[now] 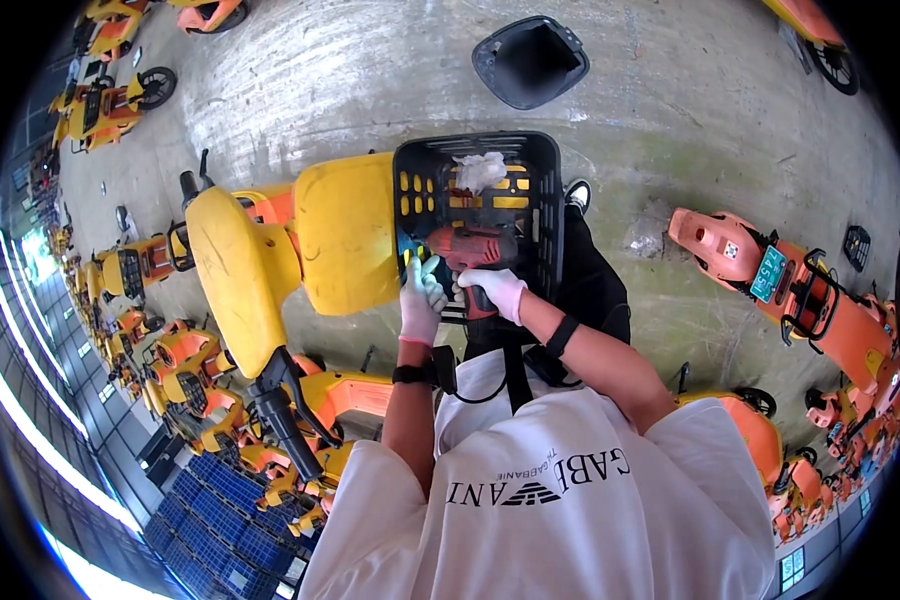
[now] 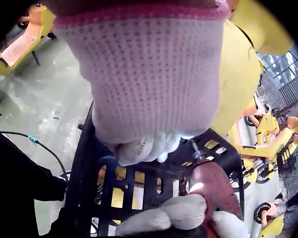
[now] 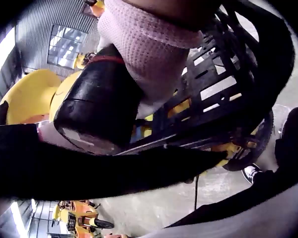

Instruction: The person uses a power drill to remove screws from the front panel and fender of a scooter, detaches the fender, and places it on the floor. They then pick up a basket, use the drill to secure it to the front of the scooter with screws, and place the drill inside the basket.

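In the head view, my white-gloved right hand (image 1: 498, 290) grips the handle of a red cordless drill (image 1: 465, 246) inside a black basket (image 1: 548, 215). The drill's nose points at the basket wall beside the yellow scooter body. Its metal bit (image 2: 196, 148) shows in the left wrist view, close to the fingers of my gloved left hand (image 2: 149, 89). That hand is just inside the basket, at the same wall; I cannot tell whether its fingertips pinch something small. In the right wrist view, the drill's black battery (image 3: 97, 106) hangs below the right hand (image 3: 144, 54).
A yellow scooter seat (image 1: 232, 265) and handlebar grip (image 1: 288, 430) stand left of the basket. Crumpled white plastic (image 1: 480, 172) lies in the basket's far part. A black bin-like shell (image 1: 531, 62) rests on the concrete floor. An orange scooter (image 1: 750, 270) is at right.
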`<state>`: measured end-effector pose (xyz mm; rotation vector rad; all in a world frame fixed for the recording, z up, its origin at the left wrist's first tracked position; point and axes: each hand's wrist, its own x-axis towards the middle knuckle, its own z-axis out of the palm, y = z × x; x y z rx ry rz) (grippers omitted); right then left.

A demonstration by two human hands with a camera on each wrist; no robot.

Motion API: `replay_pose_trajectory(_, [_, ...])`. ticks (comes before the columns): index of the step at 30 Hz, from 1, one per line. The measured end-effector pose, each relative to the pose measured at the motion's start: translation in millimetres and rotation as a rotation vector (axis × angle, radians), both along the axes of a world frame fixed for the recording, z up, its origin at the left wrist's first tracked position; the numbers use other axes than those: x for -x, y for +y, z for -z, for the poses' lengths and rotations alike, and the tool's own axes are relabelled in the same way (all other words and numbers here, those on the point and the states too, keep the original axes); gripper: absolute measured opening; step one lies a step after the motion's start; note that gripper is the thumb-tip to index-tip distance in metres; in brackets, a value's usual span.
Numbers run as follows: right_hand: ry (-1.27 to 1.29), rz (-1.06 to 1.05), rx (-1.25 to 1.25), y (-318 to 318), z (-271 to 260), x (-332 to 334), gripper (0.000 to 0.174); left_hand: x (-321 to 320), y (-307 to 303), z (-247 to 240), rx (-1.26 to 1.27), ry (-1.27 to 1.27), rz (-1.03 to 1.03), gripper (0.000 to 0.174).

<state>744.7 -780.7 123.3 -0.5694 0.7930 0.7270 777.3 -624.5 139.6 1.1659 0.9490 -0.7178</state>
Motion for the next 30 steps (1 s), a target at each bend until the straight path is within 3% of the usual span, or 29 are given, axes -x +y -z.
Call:
replay_pose_trajectory(2, [-0.082,-0.098,0.108,-2,7,-1,0.017,-3,1,1,0.126,0.042,-0.204,0.058])
replay_pose_trajectory(3, [-0.082,-0.100,0.106,-3,4,-2,0.017,-1,1,2,0.123,0.042,-0.206,0.058])
replay_pose_trajectory(7, [-0.073,-0.068,0.048,-6,-4,-2,0.019,1,0,16,0.198,-0.005,-0.322,0.045])
replay_pose_trajectory(9, [-0.010,0.098,-0.147,-3,0,1,0.013,1,-7,22,0.192,0.067,-0.358,0.045])
replay_pose_trajectory(10, [-0.009,0.097,-0.147,-3,-2,-1,0.013,-9,-28,1,0.022,0.067,-0.281,0.047])
replay_pose_trajectory(11, [0.005,0.114,-0.226,-4,-4,-3,0.011,-9,-27,3,0.023,0.068,-0.282,0.047])
replay_pose_trajectory(14, [0.020,0.098,-0.275,-9,-6,-8,0.011,-9,-28,5,-0.035,-0.022,0.182,0.049])
replay_pose_trajectory(17, [-0.003,0.071,-0.235,-11,-12,-12,0.011,-13,-38,-2,-0.091,-0.016,0.171,0.049])
replay_pose_trajectory(20, [-0.093,-0.053,0.026,-7,-9,-8,0.008,-1,-25,21,-0.024,-0.032,0.136,0.050])
replay_pose_trajectory(30, [0.016,0.010,-0.162,-1,8,0,0.008,-3,-32,8,-0.062,0.024,0.123,0.051])
